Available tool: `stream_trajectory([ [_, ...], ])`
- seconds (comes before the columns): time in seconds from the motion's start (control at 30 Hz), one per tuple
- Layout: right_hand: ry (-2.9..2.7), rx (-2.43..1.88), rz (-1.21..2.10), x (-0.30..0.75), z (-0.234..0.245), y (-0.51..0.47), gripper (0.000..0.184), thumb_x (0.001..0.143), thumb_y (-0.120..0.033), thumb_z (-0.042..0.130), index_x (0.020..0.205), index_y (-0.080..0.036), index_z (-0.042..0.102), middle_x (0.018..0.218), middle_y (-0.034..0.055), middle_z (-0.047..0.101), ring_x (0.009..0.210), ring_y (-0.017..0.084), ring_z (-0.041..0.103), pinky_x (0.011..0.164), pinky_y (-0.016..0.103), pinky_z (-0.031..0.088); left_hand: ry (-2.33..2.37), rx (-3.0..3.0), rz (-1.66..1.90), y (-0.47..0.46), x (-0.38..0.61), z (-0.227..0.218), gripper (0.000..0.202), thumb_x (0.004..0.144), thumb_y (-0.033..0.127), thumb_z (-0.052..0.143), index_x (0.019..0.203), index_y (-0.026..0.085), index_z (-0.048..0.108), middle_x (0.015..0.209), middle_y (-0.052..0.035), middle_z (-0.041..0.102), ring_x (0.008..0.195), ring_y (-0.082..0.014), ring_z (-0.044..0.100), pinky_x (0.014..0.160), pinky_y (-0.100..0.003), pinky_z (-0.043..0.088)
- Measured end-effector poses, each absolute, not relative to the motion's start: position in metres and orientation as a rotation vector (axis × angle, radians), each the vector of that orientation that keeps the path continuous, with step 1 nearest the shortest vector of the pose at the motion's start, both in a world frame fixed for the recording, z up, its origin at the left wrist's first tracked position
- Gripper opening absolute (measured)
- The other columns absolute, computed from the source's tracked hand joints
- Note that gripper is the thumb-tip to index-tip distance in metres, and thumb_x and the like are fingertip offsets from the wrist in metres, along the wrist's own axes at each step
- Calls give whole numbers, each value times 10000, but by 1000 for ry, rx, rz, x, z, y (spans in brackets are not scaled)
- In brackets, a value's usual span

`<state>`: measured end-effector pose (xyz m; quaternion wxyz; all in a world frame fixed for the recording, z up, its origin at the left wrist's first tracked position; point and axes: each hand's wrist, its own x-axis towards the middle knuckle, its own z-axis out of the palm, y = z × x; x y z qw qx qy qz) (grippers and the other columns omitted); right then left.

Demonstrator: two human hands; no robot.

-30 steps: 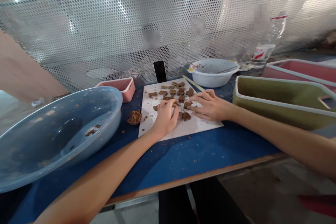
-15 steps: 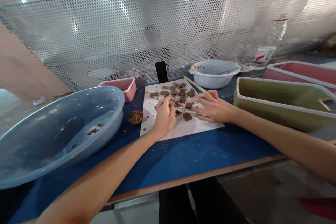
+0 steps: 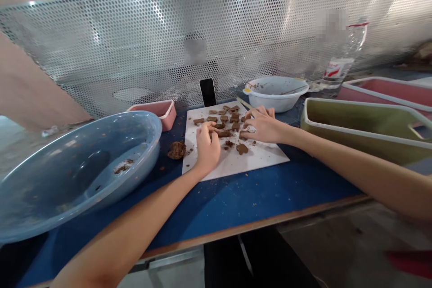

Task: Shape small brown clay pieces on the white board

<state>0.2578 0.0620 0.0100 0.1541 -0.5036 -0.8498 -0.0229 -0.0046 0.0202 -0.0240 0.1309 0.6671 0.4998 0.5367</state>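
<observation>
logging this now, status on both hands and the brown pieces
Left hand on a brown piece. Right hand over pieces on white board. Brown lump beside board, untouched.

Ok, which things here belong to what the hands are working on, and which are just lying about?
In use: left hand, right hand, brown shaped pieces, white board.
Lying about: dough lump, blue basin, pink box, phone, white bowl, green tray, bottle.

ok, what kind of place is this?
Probably a small workshop or production bench, not a home kitchen: a perforated metal screen backs the blue worktop, a big plastic basin and trays stand around, and small brown moulded pieces, dough or clay, lie on a white board.
</observation>
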Motion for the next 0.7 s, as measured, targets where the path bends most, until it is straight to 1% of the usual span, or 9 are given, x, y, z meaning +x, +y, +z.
stream_trajectory([
  [0.1, -2384, -1446, -27, 256, 4, 61, 592, 1021, -810, 631, 1017, -275, 885, 1432, 173, 688, 1425, 507, 510, 1150, 729, 397, 1463, 1887, 1544, 21, -6, -24, 253, 1023, 142, 479, 1203, 253, 619, 1120, -101, 769, 1183, -305, 699, 1114, -487, 536],
  [0.17, -2332, -1405, -20, 259, 1, 57, 556, 1032, -781, 641, 1068, -279, 878, 1430, 170, 686, 1412, 492, 524, 1142, 720, 406, 1470, 1869, 1525, 21, -7, -23, 270, 1026, 135, 476, 1219, 252, 626, 1108, -97, 769, 1169, -305, 708, 1105, -488, 541],
  [0.27, -2251, -1293, -42, 264, 2, 50, 450, 1083, -666, 637, 1174, -283, 855, 1436, 160, 680, 1364, 440, 556, 1133, 675, 414, 1492, 1881, 1511, 20, -7, -23, 307, 1026, 115, 480, 1254, 244, 642, 1120, -102, 772, 1178, -314, 704, 1079, -487, 550],
  [0.37, -2199, -1195, -86, 265, 4, 43, 355, 1132, -544, 597, 1181, -295, 844, 1403, 147, 695, 1312, 399, 575, 1115, 633, 408, 1557, 1931, 1484, 20, -9, -23, 393, 988, 35, 465, 1258, 244, 659, 1133, -97, 777, 1185, -312, 692, 1064, -480, 549],
  [0.47, -2165, -1128, -118, 263, 4, 40, 304, 1144, -478, 593, 1174, -303, 840, 1356, 132, 710, 1297, 380, 580, 1095, 603, 402, 1668, 2026, 1411, 19, -12, -23, 517, 925, -52, 437, 1275, 250, 668, 1155, -92, 787, 1187, -316, 673, 1069, -489, 544],
  [0.57, -2132, -1101, -124, 263, 1, 39, 282, 1144, -453, 599, 1166, -298, 834, 1331, 122, 718, 1290, 369, 584, 1082, 587, 397, 1721, 2387, 1150, 15, -17, -17, 553, 897, -56, 506, 1330, 224, 706, 1263, -130, 786, 1276, -373, 628, 1113, -558, 517],
  [0.63, -2113, -1103, -130, 264, 1, 40, 278, 1143, -446, 600, 1157, -293, 832, 1327, 119, 724, 1279, 365, 587, 1072, 581, 398, 1633, 2692, 869, 12, -20, -11, 533, 894, -18, 596, 1366, 184, 740, 1346, -165, 772, 1333, -417, 596, 1138, -605, 488],
  [0.7, -2098, -1107, -136, 265, 2, 39, 274, 1137, -442, 606, 1148, -290, 833, 1325, 118, 729, 1269, 366, 589, 1064, 580, 401, 1489, 2874, 646, 11, -22, -6, 534, 902, 19, 652, 1406, 161, 758, 1409, -175, 767, 1364, -431, 581, 1143, -620, 472],
])
